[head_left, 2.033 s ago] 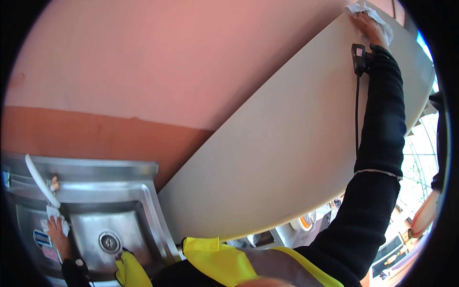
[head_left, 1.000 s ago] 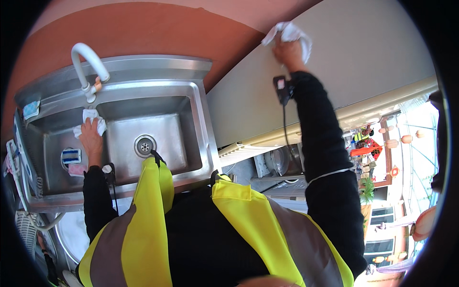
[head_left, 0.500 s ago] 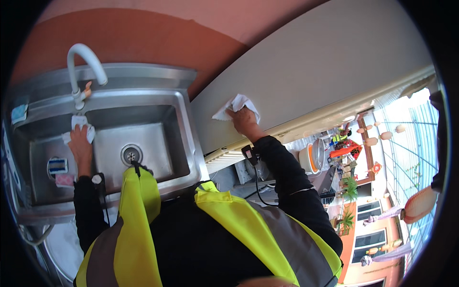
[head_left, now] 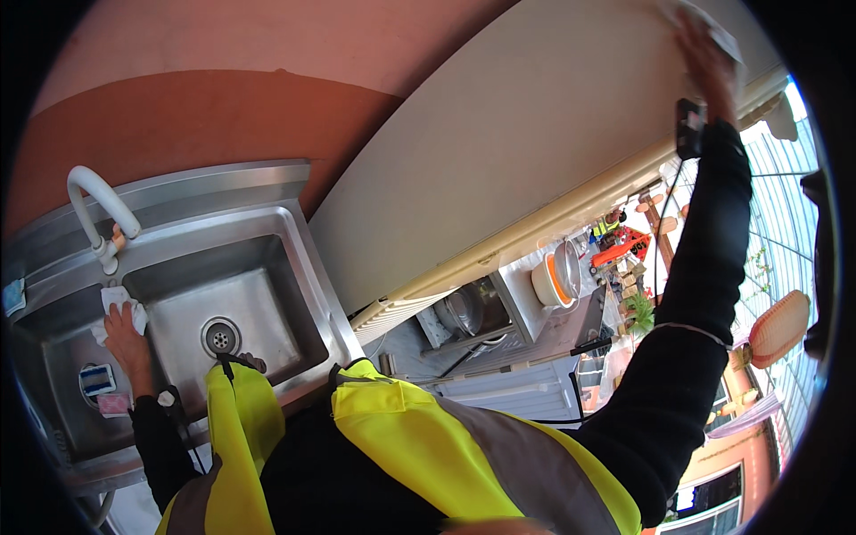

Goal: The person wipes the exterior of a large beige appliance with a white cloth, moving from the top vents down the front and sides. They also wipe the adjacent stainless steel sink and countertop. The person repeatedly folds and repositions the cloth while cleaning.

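My left hand (head_left: 130,348) rests on a crumpled white cloth (head_left: 112,297) over the divider between the two basins of the steel sink (head_left: 290,234). Its fingers press down around the cloth. At the upper right, my right hand (head_left: 711,76) is stretched far out, blurred by motion. It holds another white cloth (head_left: 724,40) against the large grey-beige panel (head_left: 499,152); part of that cloth is cut off by the picture's edge. A blue-and-white scrubber (head_left: 97,380) and a pink sponge (head_left: 113,406) lie in the left basin.
A white curved faucet (head_left: 102,205) rises behind the sink, and a light-blue sponge (head_left: 13,296) sits on its left rim. Right of the panel are a metal bowl (head_left: 460,310) and a white-and-orange basin (head_left: 550,281). A person (head_left: 608,224) in a yellow vest is farther off.
My right hand has swept with its cloth far along the panel, to the upper right. My left hand stays on its cloth at the divider. The whole view has shifted.
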